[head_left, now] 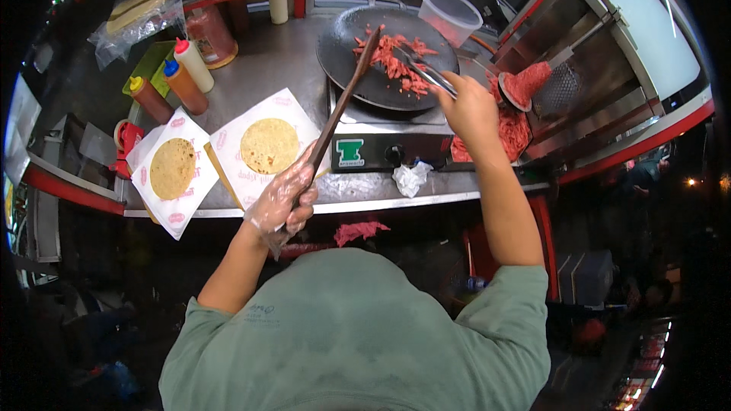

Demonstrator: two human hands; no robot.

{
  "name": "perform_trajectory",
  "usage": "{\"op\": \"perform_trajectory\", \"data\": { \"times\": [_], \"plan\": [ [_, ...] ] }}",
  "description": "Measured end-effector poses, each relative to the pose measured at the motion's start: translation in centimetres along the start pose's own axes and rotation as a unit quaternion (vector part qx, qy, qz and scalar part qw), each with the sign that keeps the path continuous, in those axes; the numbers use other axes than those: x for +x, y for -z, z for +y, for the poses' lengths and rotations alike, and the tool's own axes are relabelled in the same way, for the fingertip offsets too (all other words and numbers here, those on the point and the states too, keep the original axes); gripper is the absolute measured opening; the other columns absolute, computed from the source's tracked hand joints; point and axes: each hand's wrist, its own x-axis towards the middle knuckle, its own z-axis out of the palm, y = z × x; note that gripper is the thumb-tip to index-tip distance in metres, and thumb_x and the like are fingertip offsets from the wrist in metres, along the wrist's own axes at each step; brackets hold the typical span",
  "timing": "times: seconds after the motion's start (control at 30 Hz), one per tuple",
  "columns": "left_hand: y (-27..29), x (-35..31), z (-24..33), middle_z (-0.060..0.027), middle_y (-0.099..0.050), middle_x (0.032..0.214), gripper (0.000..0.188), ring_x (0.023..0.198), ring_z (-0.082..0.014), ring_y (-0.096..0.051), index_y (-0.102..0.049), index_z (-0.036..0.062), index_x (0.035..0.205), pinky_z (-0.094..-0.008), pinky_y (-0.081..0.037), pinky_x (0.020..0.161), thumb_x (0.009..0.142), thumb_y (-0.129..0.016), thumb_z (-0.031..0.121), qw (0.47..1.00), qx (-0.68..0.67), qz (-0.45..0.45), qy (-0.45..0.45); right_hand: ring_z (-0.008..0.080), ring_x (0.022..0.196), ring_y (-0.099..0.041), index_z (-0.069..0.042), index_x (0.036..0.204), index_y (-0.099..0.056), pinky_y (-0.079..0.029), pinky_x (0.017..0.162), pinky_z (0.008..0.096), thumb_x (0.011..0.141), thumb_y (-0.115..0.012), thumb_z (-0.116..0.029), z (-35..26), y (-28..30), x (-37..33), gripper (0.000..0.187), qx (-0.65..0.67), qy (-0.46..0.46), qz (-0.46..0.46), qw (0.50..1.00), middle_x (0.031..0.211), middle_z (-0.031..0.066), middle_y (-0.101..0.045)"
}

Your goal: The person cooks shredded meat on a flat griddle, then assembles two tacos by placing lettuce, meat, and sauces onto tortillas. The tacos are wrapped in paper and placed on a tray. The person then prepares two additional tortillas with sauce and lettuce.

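Observation:
My left hand (283, 202), in a clear plastic glove, is closed round the lower end of a long dark wooden spatula (342, 103). The spatula slants up to the right, its tip over the left side of the shredded reddish meat (397, 57). That meat lies in a wide black pan (346, 36) on a gas stove (369, 152). My bare right hand (470, 110) grips metal tongs (432, 76), whose tips reach into the meat. Left of the stove, two round flatbreads (270, 146) (173, 169) lie flat on printed white papers (285, 106).
Squeeze bottles (186, 87) stand at the left, near a jar of red sauce (212, 36). Behind the pan is a clear plastic tub (449, 17). A meat cone on a spit (525, 85) is at the right, above more red meat (514, 133). Crumpled tissue (412, 178) lies before the stove.

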Motion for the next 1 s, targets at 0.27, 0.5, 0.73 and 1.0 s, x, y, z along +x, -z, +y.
{"op": "perform_trajectory", "data": {
  "times": [0.27,0.5,0.73,1.0],
  "plan": [
    [-0.6,2.4,2.6,0.002,-0.044,0.081,0.061,0.048,-0.0032,-0.034,-0.028,0.0289,0.166,-0.0188,-0.032,0.041,0.111,-0.051,0.039,0.997,0.07,-0.027,-0.012,0.0405,0.106,-0.071,-0.012,0.118,-0.078,-0.056,0.091,0.0487,0.091,-0.073,-0.043,1.2,-2.8,2.6,0.041,0.023,-0.107,-0.049,0.993,0.11,0.0211,-0.075],
    [-1.2,2.8,2.0,0.0034,-0.044,0.078,0.061,0.046,-0.0019,-0.033,-0.029,0.0292,0.165,-0.0177,-0.029,0.038,0.11,-0.053,0.039,0.998,0.053,0.023,0.009,0.0408,0.105,-0.071,-0.012,0.119,-0.077,-0.055,0.092,0.0491,0.091,-0.075,-0.041,2.3,-1.6,-1.2,0.04,0.145,-0.086,-0.028,0.985,0.109,0.0208,-0.075],
    [-4.1,2.7,-0.9,0.0044,-0.043,0.073,0.065,0.041,-0.0013,-0.033,-0.03,0.0203,0.164,-0.0182,-0.029,0.034,0.108,-0.056,0.038,0.991,0.08,0.1,-0.03,0.0418,0.101,-0.07,-0.007,0.12,-0.074,-0.053,0.089,0.0494,0.095,-0.071,-0.038,6.7,-5.7,-3.6,0.04,0.316,-0.161,0.128,0.926,0.107,0.0201,-0.074],
    [-10.5,1.9,-2.6,0.0012,-0.043,0.07,0.092,0.041,-0.0058,-0.033,-0.009,0.021,0.169,-0.0213,-0.031,0.035,0.096,-0.065,0.014,0.999,0.043,0.001,0.024,0.0355,0.102,-0.064,-0.012,0.121,-0.076,-0.049,0.087,0.0488,0.087,-0.08,-0.037,22.2,-7.9,-11.0,0.041,-0.008,-0.236,0.077,0.969,0.104,0.0141,-0.073]
  ]
}}
